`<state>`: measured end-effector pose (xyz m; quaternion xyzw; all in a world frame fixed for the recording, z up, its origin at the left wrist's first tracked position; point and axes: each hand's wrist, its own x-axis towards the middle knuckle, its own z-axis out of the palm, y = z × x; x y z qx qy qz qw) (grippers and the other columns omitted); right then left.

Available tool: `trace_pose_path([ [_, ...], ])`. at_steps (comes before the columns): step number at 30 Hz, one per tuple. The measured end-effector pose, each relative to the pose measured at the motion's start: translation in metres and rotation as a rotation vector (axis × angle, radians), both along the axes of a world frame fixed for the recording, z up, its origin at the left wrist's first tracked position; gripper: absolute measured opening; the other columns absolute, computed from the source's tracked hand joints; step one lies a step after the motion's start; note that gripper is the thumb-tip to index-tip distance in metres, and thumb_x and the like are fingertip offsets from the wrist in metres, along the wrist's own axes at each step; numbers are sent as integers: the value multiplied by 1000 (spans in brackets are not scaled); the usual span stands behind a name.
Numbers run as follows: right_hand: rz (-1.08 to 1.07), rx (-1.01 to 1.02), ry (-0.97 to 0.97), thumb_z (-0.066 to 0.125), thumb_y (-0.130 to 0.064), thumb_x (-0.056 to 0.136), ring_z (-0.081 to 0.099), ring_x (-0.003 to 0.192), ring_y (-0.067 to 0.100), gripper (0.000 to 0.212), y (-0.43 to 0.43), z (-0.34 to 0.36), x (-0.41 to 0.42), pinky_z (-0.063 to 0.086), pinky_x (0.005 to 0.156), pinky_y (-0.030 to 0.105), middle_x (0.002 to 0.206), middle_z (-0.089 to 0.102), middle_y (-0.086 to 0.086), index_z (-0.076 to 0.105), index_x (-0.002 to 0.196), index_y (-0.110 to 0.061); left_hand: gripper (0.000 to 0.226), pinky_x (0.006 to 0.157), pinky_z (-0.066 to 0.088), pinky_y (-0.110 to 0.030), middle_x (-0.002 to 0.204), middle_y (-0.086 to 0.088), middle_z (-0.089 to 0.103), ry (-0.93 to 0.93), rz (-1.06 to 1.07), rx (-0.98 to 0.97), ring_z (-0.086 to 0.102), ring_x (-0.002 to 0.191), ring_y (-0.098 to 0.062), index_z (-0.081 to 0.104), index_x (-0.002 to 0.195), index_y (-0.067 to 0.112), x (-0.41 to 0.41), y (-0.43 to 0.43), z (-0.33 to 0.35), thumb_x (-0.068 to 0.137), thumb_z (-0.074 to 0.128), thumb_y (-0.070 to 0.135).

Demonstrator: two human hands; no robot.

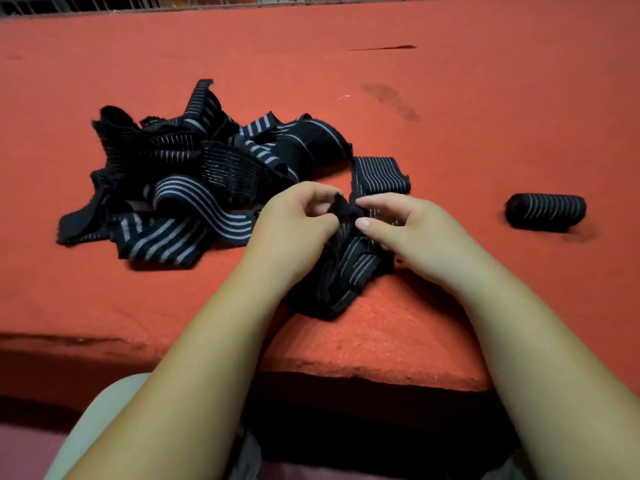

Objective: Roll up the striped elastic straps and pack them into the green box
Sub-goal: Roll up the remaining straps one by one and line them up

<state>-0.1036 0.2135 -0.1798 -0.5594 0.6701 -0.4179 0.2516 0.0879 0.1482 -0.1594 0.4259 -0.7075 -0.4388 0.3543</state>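
Note:
A black elastic strap with thin white stripes [349, 268] lies bunched at the near edge of the red table [450, 116]. My left hand [298, 223] and my right hand [405, 223] pinch its dark end between them, fingers curled round the fabric. The strap's far part [379, 174] runs flat behind my hands. A tangled pile of more striped straps [194, 181] sits to the left. One strap rolled into a tight cylinder [546, 211] lies alone at the right. No green box is in view.
The red felt surface stretches wide behind and to the right of the straps. Its front edge [363, 372] drops off just below my forearms. A wire railing [104, 3] runs along the far side.

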Motion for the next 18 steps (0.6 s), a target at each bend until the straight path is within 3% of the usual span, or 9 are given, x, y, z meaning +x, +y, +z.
trace_pose_path([
  [4,0,-47,113,80,-42,93,66,85,3,33,-1,-4,3,49,78,26,97,74,-11,71,125,-40,58,76,55,-28,107,-5,77,54,-68,44,67,81,-8,76,123,38,5,4,1,88,64,-7],
  [7,-7,-107,175,78,-34,96,63,83,-2,14,-1,-5,5,46,77,23,91,73,-16,74,110,-36,69,68,52,-30,98,-7,73,73,-125,64,61,71,-12,73,127,44,8,9,5,89,60,-12],
  [8,-23,-113,187,77,-31,97,61,78,-4,6,-1,-5,4,44,74,22,86,72,-17,74,101,-33,70,66,51,-29,96,-7,74,89,-134,75,60,69,-13,74,128,43,8,12,6,89,59,-13],
  [10,-73,-106,218,75,-26,98,60,74,-3,9,-1,-6,1,44,71,24,80,70,-15,70,91,-28,68,61,50,-27,94,-8,77,169,-100,108,60,64,-12,77,126,37,7,16,11,88,56,-16],
  [12,-168,-88,219,73,-24,98,68,75,6,11,-2,-8,-4,50,74,31,79,71,-10,68,89,-24,63,57,47,-25,79,1,73,288,2,141,56,58,-11,80,119,29,9,17,18,86,54,-17],
  [16,-336,-75,-7,71,-22,98,72,63,9,5,3,-1,-5,54,71,32,81,76,-2,70,93,-24,58,76,49,-42,97,-13,63,494,86,163,58,83,-30,83,115,23,23,13,41,82,55,-16],
  [18,-378,-120,-4,72,-23,96,71,75,11,7,7,3,-1,58,80,36,89,74,-6,71,100,-28,53,74,58,-34,101,-12,69,582,62,175,69,88,-28,80,118,15,32,19,54,88,53,-20],
])
